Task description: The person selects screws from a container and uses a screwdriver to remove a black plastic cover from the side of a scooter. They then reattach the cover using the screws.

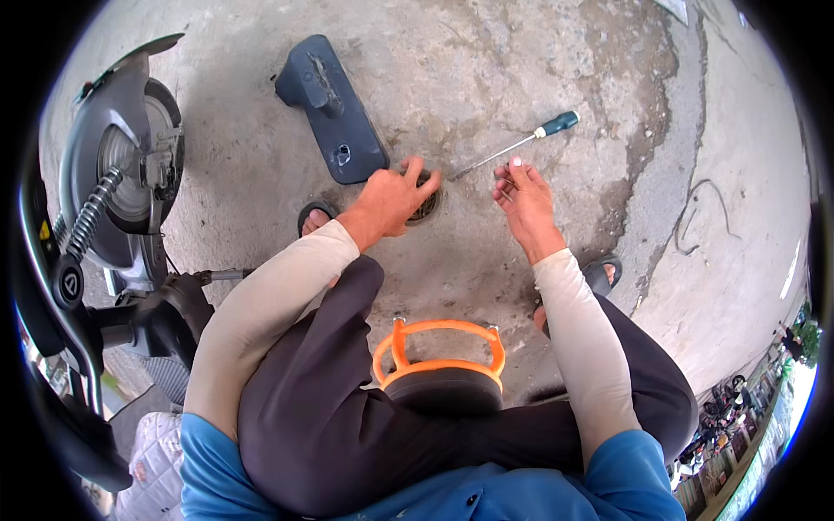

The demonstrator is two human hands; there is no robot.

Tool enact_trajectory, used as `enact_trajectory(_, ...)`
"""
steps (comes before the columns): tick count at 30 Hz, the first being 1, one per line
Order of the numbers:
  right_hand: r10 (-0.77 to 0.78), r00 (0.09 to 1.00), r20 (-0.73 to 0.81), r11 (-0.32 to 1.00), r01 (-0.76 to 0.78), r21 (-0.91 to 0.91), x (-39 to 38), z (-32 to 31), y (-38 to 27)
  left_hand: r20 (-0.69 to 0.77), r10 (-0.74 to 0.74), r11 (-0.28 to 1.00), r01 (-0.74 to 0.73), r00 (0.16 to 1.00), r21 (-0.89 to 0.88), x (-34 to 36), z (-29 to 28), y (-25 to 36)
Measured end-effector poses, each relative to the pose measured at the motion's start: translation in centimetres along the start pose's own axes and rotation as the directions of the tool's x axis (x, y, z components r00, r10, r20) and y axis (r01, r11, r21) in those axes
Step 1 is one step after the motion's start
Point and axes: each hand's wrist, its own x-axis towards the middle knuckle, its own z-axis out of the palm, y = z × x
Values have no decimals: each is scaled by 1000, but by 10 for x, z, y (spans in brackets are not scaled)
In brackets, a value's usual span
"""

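Observation:
My left hand [401, 193] reaches over a small round container [426, 208] of small dark metal bits, its fingers apart and curled at the rim. My right hand [521, 195] is raised to its right, palm partly up, thumb and fingertips drawn together on something too small to make out. Just beyond it a screwdriver [556, 123] with a dark teal handle lies diagonally on the concrete, tip toward the container. Beyond my left hand lies a dark grey plastic panel [347, 130] with a slot and a hole.
A motorbike [122, 208] with exposed wheel and coil spring stands at left. An orange-framed stool [443, 326] is between my legs. A thin dark loop [712, 187] lies on the concrete [634, 217] at right. A quilted cloth [152, 460] is at lower left, assorted items [721, 408] at lower right.

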Motion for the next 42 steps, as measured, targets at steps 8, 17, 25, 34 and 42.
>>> enact_trajectory(8,-27,995,99,945,58,-322,15,11,-7,-383,-362,826,102,850,-555,-46,29,-10)
enact_trajectory(17,-332,877,346,347,455,-820,92,69,34,-49,-662,-11,-75,748,-997,-110,107,7)
enact_trajectory(25,-296,564,771,-608,511,-607,74,22,-53,95,-634,-523,-335,767,-784,-119,117,-16)
enact_trajectory(34,-150,636,757,-810,360,-463,106,-46,-93,143,-757,-597,-584,638,-550,-167,107,-11)
enact_trajectory(42,-340,704,624,-176,604,-777,133,-94,-118,344,-876,-473,-737,337,-483,-250,144,22)
